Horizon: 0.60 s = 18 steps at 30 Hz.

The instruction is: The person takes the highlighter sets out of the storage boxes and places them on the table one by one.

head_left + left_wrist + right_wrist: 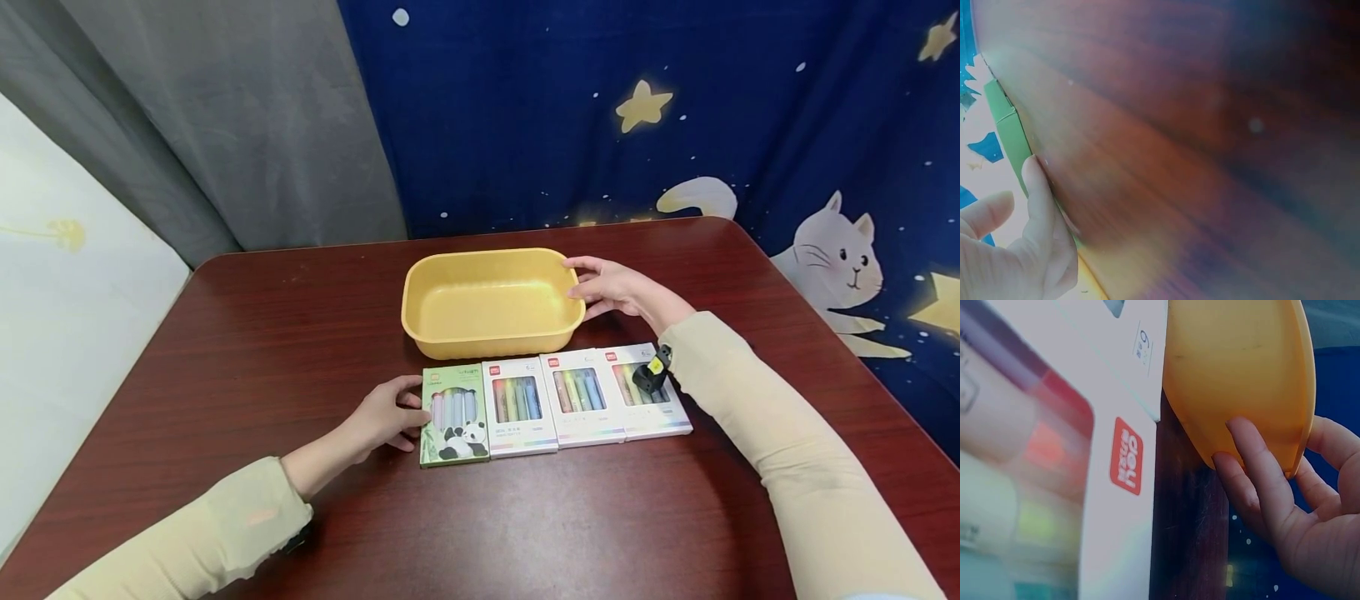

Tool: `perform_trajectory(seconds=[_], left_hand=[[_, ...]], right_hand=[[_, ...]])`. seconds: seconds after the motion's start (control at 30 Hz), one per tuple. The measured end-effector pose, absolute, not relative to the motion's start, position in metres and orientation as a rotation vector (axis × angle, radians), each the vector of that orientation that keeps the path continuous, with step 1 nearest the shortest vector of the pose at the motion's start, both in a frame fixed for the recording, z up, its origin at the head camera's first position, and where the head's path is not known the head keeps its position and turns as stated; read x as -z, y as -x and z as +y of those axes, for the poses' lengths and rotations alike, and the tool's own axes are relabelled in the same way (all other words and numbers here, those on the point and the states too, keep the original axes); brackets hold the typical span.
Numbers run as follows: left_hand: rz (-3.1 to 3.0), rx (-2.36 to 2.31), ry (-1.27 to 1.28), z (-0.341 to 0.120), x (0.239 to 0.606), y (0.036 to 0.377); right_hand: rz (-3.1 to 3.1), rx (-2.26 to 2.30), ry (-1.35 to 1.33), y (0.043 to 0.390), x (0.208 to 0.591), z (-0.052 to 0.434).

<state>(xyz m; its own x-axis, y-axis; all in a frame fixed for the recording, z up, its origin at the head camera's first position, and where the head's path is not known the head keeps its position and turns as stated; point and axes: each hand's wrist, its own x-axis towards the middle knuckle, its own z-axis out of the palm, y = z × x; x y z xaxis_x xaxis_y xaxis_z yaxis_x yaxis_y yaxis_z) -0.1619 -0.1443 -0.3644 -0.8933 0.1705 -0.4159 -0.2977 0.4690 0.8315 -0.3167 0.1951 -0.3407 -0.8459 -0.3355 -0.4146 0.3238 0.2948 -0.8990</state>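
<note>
Near the table's centre lie a green box [437, 450] with a panda print and three white boxes of coloured sticks [517, 432], side by side in a row. My left hand [386, 417] is at the green box's left edge. In the left wrist view, one straight finger [1034, 187] lies along its green side, and the thumb is held apart. Behind the row stands a yellow plastic basin [487, 343]. At its right end my right hand [618, 287] holds the rim, with fingers over it and others against the outer wall [1260, 462].
The dark red-brown table [300, 333] extends around the boxes and basin. A grey curtain [285, 125] and a blue star-and-cat curtain [525, 108] hang behind its far edge. At the left is a white panel [67, 275]. My right wrist strap [651, 377] overlaps the rightmost white box.
</note>
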Motion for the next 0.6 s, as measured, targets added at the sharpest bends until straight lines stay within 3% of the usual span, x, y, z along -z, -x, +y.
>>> perform_trajectory(seconds=[0.6], left_hand=[[2.184, -1.576, 0.074, -0.160, 0.355, 0.175]], right_hand=[[2.244, 1.520, 0.148, 0.307, 0.338, 0.208]])
